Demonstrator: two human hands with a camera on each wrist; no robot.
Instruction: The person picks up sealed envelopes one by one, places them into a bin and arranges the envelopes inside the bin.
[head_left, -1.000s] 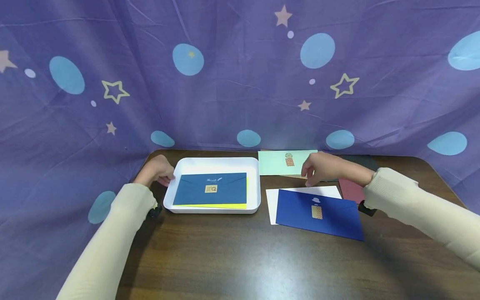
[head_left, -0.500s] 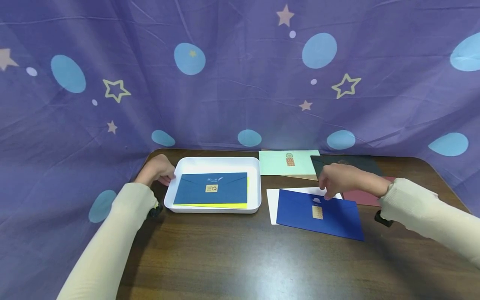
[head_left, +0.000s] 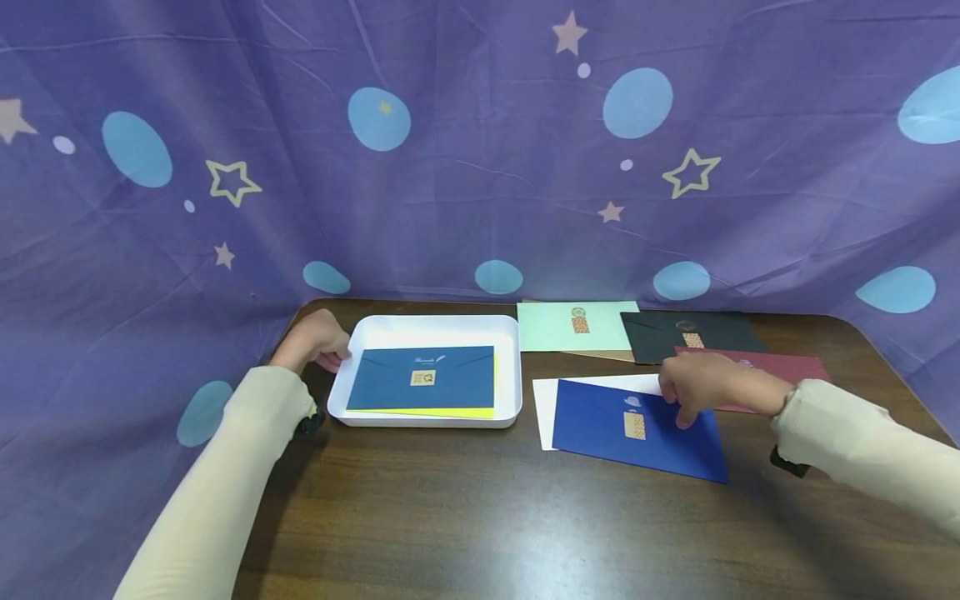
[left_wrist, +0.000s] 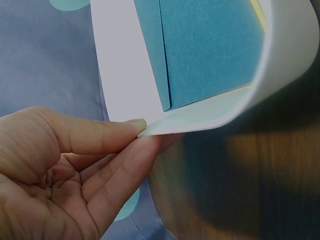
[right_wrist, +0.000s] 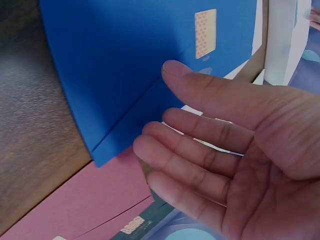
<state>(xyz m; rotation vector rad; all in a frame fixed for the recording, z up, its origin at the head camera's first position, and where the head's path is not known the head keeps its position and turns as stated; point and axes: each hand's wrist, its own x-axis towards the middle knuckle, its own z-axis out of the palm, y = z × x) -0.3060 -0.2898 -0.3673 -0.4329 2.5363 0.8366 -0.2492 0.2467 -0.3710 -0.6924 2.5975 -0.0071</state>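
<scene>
My left hand [head_left: 313, 337] pinches the left rim of the white rectangular tray [head_left: 435, 331], near the table's left edge; a teal-blue paper envelope [head_left: 390, 387] lies inside over flat yellow paper [head_left: 457, 412]. My right hand [head_left: 708, 383], thumb parted from loosely bent fingers, holds nothing above the royal-blue paper envelope [head_left: 663, 442], askew on flat white paper [head_left: 543, 412]. Brown wooden table [head_left: 450, 500] separates tray and white paper. Mint-green [head_left: 551, 329] and black envelopes [head_left: 723, 332] line the far edge.
</scene>
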